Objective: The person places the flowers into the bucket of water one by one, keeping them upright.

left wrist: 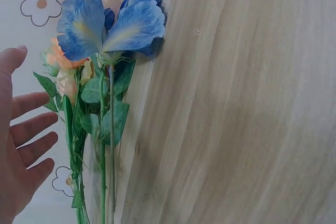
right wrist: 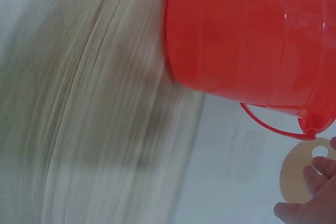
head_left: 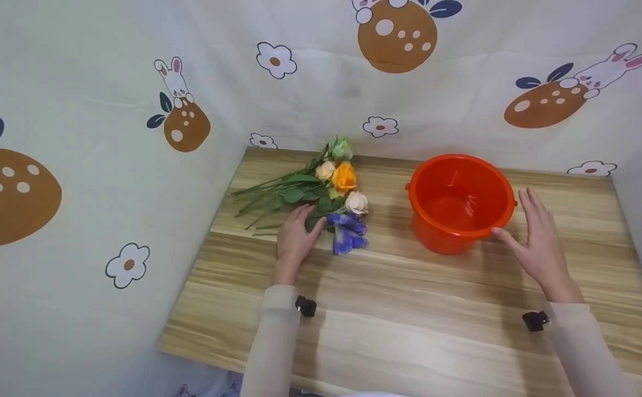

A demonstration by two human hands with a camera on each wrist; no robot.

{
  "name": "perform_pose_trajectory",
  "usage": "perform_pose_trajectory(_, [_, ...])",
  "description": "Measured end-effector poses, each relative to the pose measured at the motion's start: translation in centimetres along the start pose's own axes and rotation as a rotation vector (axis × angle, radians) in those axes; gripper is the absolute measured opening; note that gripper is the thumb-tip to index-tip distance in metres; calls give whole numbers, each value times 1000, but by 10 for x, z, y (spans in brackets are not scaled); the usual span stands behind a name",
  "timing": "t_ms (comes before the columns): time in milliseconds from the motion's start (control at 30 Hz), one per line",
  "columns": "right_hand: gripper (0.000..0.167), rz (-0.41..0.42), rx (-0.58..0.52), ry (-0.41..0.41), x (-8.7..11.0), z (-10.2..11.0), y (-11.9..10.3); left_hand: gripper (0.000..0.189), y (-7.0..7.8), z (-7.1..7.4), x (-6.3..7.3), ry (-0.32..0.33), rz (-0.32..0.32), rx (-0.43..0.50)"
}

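Note:
In the head view, a bunch of artificial flowers lies on the left part of the table, stems toward the left. It holds a blue iris (head_left: 347,234), an orange rose (head_left: 344,177), pale roses (head_left: 357,203) and a green rose (head_left: 341,149). My left hand (head_left: 297,237) hovers at the near side of the stems, fingers spread and nothing in them; the left wrist view shows this hand (left wrist: 26,140) beside the flowers. An upright red bucket (head_left: 448,234) stands to the right. Beside its rim is my right hand (head_left: 539,245), fingers extended, thumb close to the rim; whether it touches, I cannot tell.
The wood-grain table (head_left: 387,314) meets a printed cloth wall (head_left: 321,105) at the back and on the left. The bucket's red handle (right wrist: 273,128) hangs down in the right wrist view. Small black devices (head_left: 305,306) sit at both wrists.

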State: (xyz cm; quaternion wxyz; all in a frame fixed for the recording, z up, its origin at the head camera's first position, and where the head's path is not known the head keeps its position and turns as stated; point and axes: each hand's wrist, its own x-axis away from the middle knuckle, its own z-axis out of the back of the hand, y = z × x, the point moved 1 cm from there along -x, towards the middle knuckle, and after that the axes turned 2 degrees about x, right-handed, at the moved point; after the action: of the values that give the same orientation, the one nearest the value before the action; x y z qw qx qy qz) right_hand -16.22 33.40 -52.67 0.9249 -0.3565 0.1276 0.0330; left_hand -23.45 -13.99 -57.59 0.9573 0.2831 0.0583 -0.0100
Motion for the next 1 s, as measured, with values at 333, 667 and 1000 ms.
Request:
perform_pose_trajectory(333, [89, -37, -47, -19, 1, -6, 1, 54, -9, 1, 2, 14, 1, 26])
perform_pose_trajectory(667, [88, -53, -147, -10, 2, -13, 3, 52, -20, 0, 3, -13, -3, 66])
perform_pose_trajectory(1000, [85, -70, -252, 18, 4, -16, 3, 47, -34, -4, 6, -96, 45, 123])
